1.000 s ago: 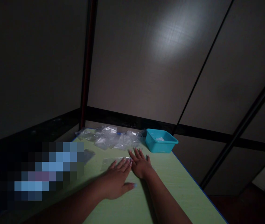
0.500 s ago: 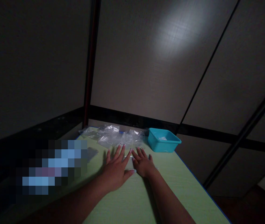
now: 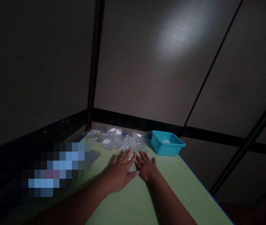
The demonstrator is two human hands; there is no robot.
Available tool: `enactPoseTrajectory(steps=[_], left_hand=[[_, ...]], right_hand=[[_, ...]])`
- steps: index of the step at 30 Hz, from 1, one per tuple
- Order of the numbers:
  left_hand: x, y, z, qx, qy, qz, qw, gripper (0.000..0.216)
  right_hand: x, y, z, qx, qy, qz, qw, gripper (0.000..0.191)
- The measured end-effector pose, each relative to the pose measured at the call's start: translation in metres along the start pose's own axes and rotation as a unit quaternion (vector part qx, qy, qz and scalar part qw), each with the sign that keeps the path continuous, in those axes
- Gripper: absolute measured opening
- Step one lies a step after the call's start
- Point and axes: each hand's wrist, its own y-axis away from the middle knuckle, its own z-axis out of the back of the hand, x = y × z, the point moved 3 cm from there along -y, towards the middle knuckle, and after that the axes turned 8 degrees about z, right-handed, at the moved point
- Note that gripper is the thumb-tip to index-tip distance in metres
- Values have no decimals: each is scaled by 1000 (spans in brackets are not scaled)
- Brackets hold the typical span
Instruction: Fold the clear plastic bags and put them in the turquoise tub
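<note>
My left hand [image 3: 121,172] lies flat with its fingers stretched out over a small clear plastic bag [image 3: 132,167]. Beside it, my right hand [image 3: 147,168] is also flat, palm down, covering the right part of that bag. Most of the bag is hidden under the two hands, and whether anything is inside it I cannot tell. Just beyond the fingertips is a loose pile of crumpled clear plastic bags [image 3: 116,139].
A turquoise plastic basket [image 3: 167,150] stands at the back right, with something whitish inside. The light green table [image 3: 184,193] has a blue edge. Dark wall panels [image 3: 142,72] rise behind it. A pixelated patch covers the table's left side.
The view has shifted slightly, so everything sits a little lower and to the right. My left hand's fingers have drawn somewhat closer together; both hands stay flat on the bag.
</note>
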Motion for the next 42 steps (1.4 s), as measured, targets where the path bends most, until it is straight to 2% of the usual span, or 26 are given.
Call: enactPoseTrajectory(steps=[4,6,9,11,12,13,15,17,18,20,22,25,29,32,37,39,42], left_hand=[[4,-6,23,-142,23,10,990,60],[7,-7,33,-196,67,0,978,52],[12,-7,40,-243,184,4,952,30],[17,-9,39,-252,313,43,915,23],[21,-11,37,-245,397,73,881,25],[25,-13,33,-229,499,109,829,31],[30,-18,25,-141,685,142,701,44],[34,-21,20,-68,790,154,589,51],[36,-22,19,-42,822,158,546,52],[40,-21,18,-9,860,164,483,53],[42,-19,18,9,881,158,445,54],[41,-17,19,29,897,131,421,53],[37,-15,22,42,901,97,421,53],[35,-15,24,52,894,96,434,54],[36,-17,21,69,859,145,486,51],[37,-18,21,71,847,153,503,52],[36,-20,20,74,836,158,520,52]], right_hand=[[3,1,0,-20,-6,6,1000,47],[3,2,5,-66,-15,12,998,46],[-1,7,22,-212,-37,6,977,44],[-8,12,34,-323,-79,4,943,44],[-13,13,38,-368,-113,11,923,43],[-17,13,40,-399,-156,28,903,42],[-27,12,40,-442,-259,43,858,41],[-34,8,35,-445,-355,37,821,38],[-36,6,32,-441,-394,29,806,36],[-36,3,28,-426,-454,18,782,34],[-34,2,28,-415,-495,13,763,35],[-30,2,29,-403,-538,10,740,37],[-30,4,30,-382,-606,-9,698,37],[-33,5,30,-370,-667,-28,646,31],[-42,7,32,-324,-785,-22,527,25],[-45,8,33,-307,-805,-1,508,27],[-48,10,35,-296,-813,28,501,33]])
